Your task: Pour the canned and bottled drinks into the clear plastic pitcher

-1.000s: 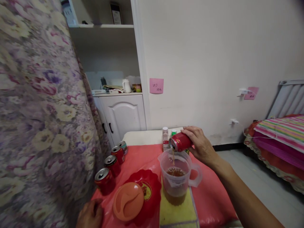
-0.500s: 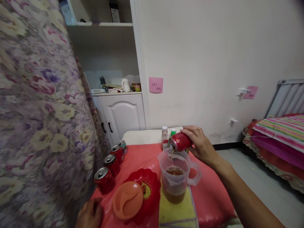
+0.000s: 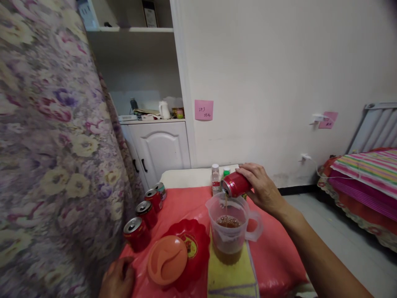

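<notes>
My right hand point(image 3: 259, 184) is wrapped round a red drink can point(image 3: 237, 184), tipped so its mouth points left and down. A thin brown stream runs from it into a clear plastic measuring jug point(image 3: 229, 238), which holds foamy brown liquid. The jug stands upright on a folded yellow cloth point(image 3: 232, 277), its handle towards the right. At the table's near left edge rests my left hand point(image 3: 118, 277), thumb and fingers slightly apart, with nothing seen in it. An orange lid-like dish point(image 3: 167, 260) lies nearby, over part of a red scalloped plate point(image 3: 198, 260).
Several opened cans point(image 3: 136, 234) line the table's left side. Behind the jug stand a clear bottle point(image 3: 215, 182) and a green-capped bottle point(image 3: 226, 171). A floral curtain point(image 3: 62, 165) hangs close on the left. The wall point(image 3: 263, 82) rises behind the table; a bed point(image 3: 366, 182) is at right.
The stream from the tilted can looks longer and more continuous. Both hands, the can and the jug keep nearly the same places.
</notes>
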A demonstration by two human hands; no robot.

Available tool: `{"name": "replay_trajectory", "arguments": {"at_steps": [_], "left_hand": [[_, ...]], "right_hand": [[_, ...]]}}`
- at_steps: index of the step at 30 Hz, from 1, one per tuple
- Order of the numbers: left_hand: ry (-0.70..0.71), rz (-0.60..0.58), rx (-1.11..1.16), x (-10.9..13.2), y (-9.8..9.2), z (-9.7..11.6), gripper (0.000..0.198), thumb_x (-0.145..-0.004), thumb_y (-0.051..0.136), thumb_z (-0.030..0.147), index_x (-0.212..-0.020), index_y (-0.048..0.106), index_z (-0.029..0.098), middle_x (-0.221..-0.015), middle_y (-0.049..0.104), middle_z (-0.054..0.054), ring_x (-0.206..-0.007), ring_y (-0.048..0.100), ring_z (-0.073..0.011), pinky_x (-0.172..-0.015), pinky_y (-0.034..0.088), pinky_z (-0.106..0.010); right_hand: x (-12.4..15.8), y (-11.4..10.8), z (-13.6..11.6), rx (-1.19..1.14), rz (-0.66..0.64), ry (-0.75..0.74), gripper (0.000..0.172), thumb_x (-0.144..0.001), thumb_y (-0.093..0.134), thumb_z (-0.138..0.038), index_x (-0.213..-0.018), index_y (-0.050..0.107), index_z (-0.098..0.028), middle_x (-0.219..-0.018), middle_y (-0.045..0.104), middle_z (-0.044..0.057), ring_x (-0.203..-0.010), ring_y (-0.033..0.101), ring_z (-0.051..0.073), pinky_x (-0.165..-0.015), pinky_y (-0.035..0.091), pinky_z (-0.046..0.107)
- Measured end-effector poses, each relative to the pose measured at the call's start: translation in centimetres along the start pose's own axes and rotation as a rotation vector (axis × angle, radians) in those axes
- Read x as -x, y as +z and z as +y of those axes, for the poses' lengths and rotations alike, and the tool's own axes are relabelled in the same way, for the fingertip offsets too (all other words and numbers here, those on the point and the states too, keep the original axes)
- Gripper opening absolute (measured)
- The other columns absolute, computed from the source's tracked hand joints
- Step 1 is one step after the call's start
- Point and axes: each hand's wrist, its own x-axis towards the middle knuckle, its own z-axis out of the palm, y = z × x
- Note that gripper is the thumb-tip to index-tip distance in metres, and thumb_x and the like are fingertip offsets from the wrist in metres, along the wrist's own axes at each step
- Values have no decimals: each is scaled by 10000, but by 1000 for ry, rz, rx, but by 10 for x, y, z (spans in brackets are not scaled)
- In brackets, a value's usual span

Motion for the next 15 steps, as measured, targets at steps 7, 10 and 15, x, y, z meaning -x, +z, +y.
{"name": "replay_trajectory", "arguments": {"at_steps": [7, 10, 15], "left_hand": [[7, -6, 8, 0, 1, -2, 346, -828, 383, 348, -938, 654, 163, -1004, 705, -169, -954, 663, -318, -936, 486, -452], [-8, -5, 14, 0, 1, 0, 352, -822, 390, 349, -943, 660, 160, -1027, 702, -171, -977, 659, -322, -955, 478, -453], [-16, -7, 14, 1, -2, 4, 383, -822, 383, 363, -955, 671, 147, -1044, 701, -180, -990, 658, -336, -956, 479, -465]], "right_hand": [[0, -1, 0, 16, 0, 4, 592, -850, 549, -28, -1399, 430, -216, -1333, 543, 118, -1267, 440, 286, -1109, 429, 501], [-1, -1, -1, 22, -2, 9, 590, -853, 542, -24, -1400, 432, -217, -1332, 547, 118, -1268, 438, 284, -1104, 436, 498], [-1, -2, -2, 31, -1, -4, 592, -842, 543, -10, -1390, 441, -210, -1327, 552, 122, -1264, 439, 288, -1098, 441, 502]]}}
